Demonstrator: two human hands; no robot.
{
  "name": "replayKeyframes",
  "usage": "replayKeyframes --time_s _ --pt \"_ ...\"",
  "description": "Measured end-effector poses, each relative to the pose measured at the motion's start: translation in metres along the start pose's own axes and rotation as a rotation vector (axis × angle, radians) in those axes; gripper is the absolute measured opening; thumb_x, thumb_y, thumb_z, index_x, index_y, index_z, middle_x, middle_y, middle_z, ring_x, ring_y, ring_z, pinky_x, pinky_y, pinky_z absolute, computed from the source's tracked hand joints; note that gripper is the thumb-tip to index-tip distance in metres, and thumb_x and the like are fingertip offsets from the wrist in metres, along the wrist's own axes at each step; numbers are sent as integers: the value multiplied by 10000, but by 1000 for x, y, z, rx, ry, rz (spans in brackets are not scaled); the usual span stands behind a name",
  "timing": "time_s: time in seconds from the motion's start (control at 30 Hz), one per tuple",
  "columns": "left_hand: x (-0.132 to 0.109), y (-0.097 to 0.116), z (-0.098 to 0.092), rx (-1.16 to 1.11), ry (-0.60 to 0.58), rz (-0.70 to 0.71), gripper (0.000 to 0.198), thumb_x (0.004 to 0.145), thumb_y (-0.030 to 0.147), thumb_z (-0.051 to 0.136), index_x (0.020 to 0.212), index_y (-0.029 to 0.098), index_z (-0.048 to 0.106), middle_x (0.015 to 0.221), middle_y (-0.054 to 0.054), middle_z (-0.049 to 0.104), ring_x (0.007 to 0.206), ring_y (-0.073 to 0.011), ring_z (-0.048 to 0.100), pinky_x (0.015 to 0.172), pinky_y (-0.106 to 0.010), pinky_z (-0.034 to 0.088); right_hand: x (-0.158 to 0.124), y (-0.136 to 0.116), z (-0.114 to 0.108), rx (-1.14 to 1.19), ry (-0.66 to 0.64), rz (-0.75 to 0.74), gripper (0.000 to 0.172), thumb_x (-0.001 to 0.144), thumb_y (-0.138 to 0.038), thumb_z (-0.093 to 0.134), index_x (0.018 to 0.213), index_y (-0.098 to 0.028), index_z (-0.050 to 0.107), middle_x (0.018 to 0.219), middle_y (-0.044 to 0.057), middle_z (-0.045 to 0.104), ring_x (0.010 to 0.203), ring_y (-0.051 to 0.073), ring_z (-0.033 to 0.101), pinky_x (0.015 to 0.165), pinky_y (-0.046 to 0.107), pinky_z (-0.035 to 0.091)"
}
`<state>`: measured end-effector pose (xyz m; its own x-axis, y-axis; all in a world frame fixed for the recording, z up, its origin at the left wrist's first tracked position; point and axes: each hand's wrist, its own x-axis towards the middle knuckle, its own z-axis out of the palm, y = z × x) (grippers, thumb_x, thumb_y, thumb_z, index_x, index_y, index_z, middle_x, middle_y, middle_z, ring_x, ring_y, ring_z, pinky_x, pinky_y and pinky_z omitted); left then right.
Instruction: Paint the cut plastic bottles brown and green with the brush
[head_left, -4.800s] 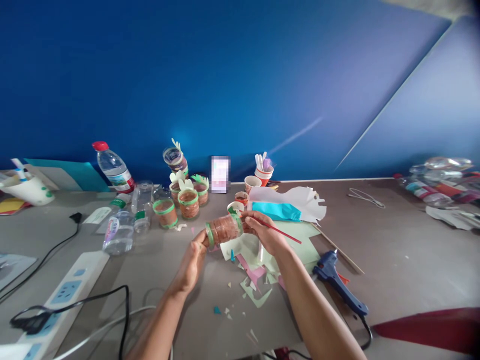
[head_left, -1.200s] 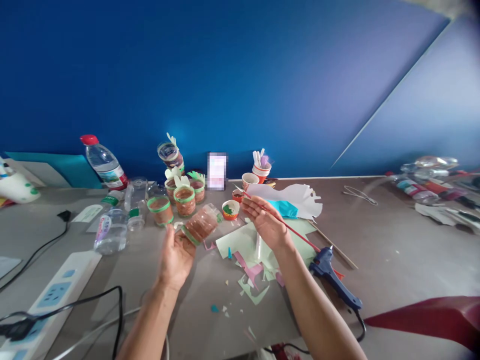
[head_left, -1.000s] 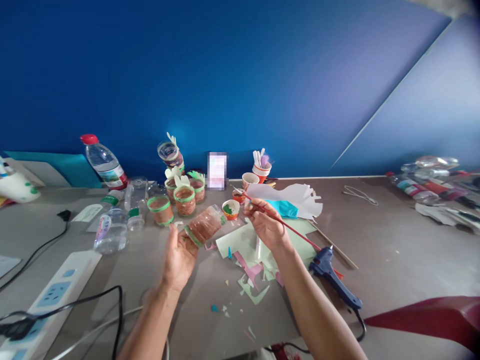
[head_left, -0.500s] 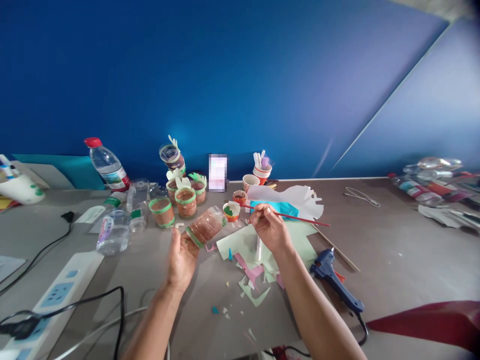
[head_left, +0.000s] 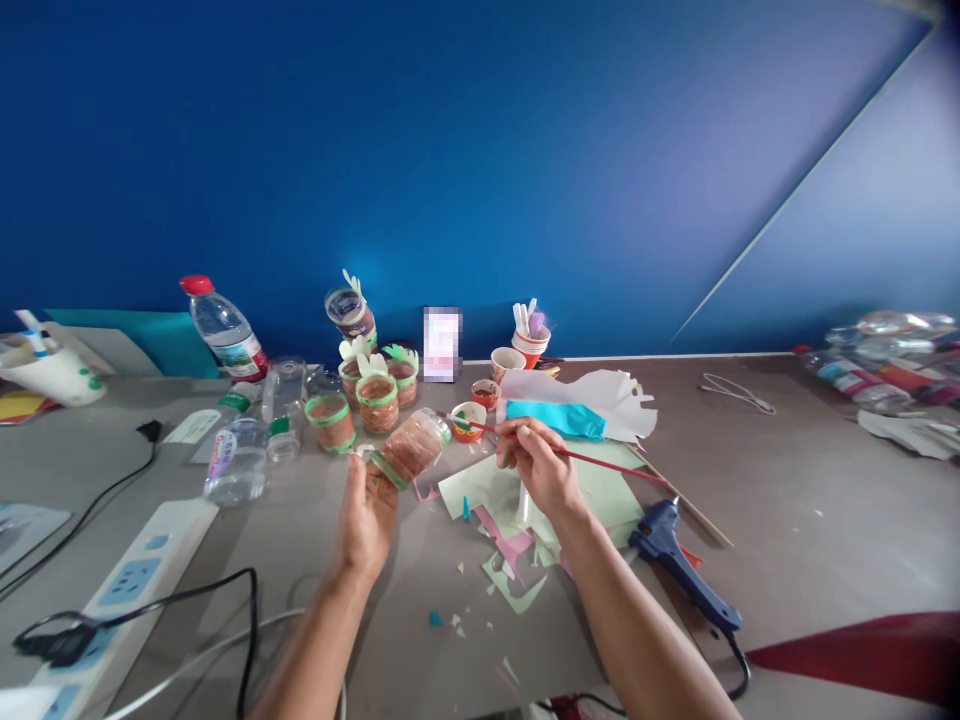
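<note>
My left hand (head_left: pixel 371 520) is closed around the green-rimmed end of a clear plastic cup (head_left: pixel 411 447) coated in brown, tilted with its far end up to the right. Pinched in my right hand (head_left: pixel 541 462) is a red-handled paintbrush (head_left: pixel 611 465), its tip pointing left at the far end of the cup; whether it touches I cannot tell. Just behind the tip sits a small paper cup of green paint (head_left: pixel 469 420). Beyond it stands a paper cup with brown paint (head_left: pixel 486 394). Several similar brown cups with green rims, such as this one (head_left: pixel 331 424), stand behind my left hand.
A blue glue gun (head_left: pixel 686 570) lies right of my right forearm. Pale green paper (head_left: pixel 480 485) and scraps lie under my right hand. Plastic bottles (head_left: pixel 236 465) and a white power strip (head_left: pixel 131 590) with cables are at left. A phone-like screen (head_left: pixel 441 345) leans against the blue wall.
The brush in my right hand has swung from above the green paint cup leftward to the far end of the held cup. The whole view has shifted slightly.
</note>
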<state>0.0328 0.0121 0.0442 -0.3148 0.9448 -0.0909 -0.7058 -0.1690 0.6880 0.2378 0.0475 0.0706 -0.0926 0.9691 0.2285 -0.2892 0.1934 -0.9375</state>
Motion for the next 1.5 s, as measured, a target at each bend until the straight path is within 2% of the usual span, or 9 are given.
replayKeyframes --time_s 0.23,0.37,0.47,0.6,0.8,1.0,1.2,1.4,1.5 --pt "0 0 -1 -55 14 -6 351 830 498 628 855 160 718 878 -43 761 860 -147 696 826 -244 520 0 8 0 -24 3 -2 265 861 -426 552 831 -192 672 565 19 641 507 152 526 530 302 393" --pt "0 4 1 -72 -9 -9 361 858 477 593 898 142 721 925 -72 762 932 -167 694 874 -264 509 0 9 0 -41 6 25 259 874 -405 545 827 -183 671 555 21 650 492 144 529 510 289 392" --pt "1 8 2 -84 -12 -2 377 868 490 572 940 150 720 926 -71 763 947 -179 694 911 -301 499 1 7 0 -64 41 48 260 878 -387 536 806 -174 667 527 17 645 461 134 520 481 274 384" --pt "3 8 0 -128 14 -22 388 889 484 534 928 144 715 901 -70 762 899 -173 702 862 -295 517 1 5 1 5 98 22 263 858 -393 561 786 -162 666 515 12 641 428 120 516 445 254 370" --pt "3 8 -2 -164 18 -68 357 888 444 547 899 124 707 922 -93 762 917 -181 703 831 -281 524 0 6 3 37 2 34 264 866 -400 564 824 -164 674 564 27 676 482 135 576 476 256 394" --pt "3 15 -1 -269 70 -139 361 920 412 495 834 125 698 799 -69 764 775 -153 717 775 -263 540 2 2 1 10 70 24 252 823 -395 598 756 -164 672 520 18 646 459 137 568 461 258 372" --pt "3 16 1 -288 47 -202 423 926 446 462 866 96 692 870 -114 760 853 -180 714 798 -288 547 0 7 1 -43 -54 -8 252 867 -393 568 828 -173 683 573 27 676 505 141 566 520 277 412" --pt "4 18 1 -337 74 -212 410 942 431 426 832 127 678 809 -88 759 808 -168 719 785 -295 558 0 5 -2 -31 -15 -30 237 858 -376 568 787 -180 680 544 15 653 489 143 561 503 278 395" --pt "3 19 2 -344 79 -232 422 944 442 412 878 117 674 838 -103 760 818 -180 723 768 -298 565 0 7 0 -30 -56 -27 246 865 -395 567 823 -182 682 581 21 670 513 149 573 520 285 411"
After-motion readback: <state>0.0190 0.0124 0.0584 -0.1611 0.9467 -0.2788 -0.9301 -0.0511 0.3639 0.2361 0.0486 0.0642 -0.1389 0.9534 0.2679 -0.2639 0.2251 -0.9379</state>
